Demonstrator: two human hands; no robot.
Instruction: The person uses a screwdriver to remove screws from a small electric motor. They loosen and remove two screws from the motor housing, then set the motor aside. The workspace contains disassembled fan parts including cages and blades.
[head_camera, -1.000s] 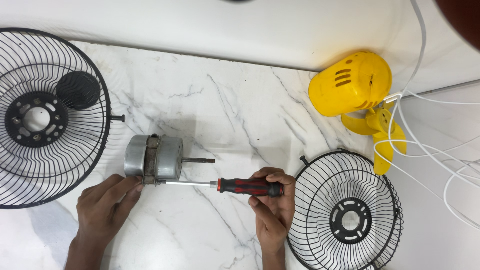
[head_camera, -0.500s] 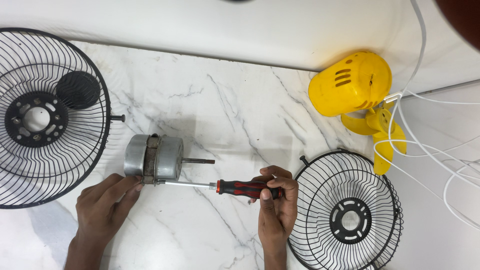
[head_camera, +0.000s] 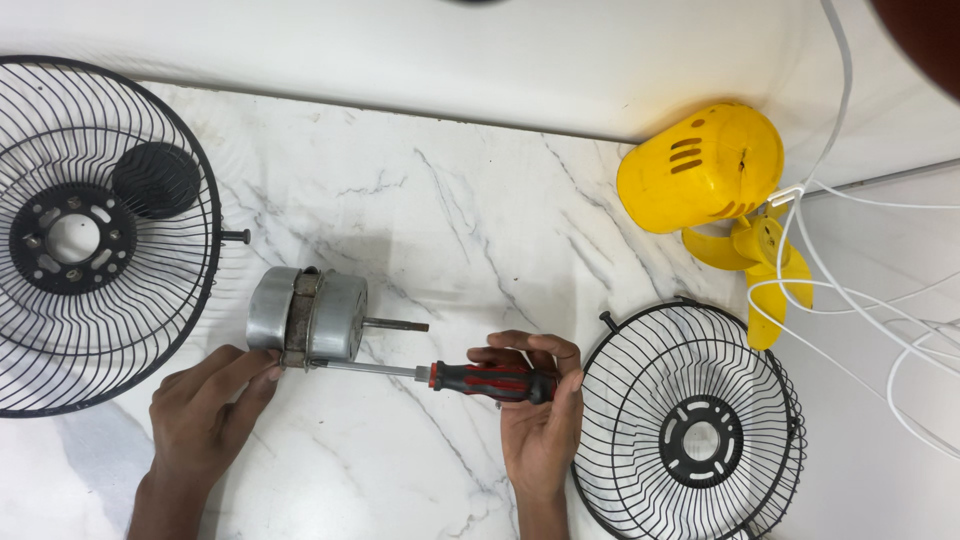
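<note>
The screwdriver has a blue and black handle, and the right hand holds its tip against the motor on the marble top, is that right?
Not quite: the head view shows the screwdriver handle is red and black, not blue. The rest holds: the right hand holds its tip against the motor on the marble top.

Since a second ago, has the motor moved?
No. The motor lies at the same spot on the marble, equally far from the left grille, steadied by the left hand.
</note>
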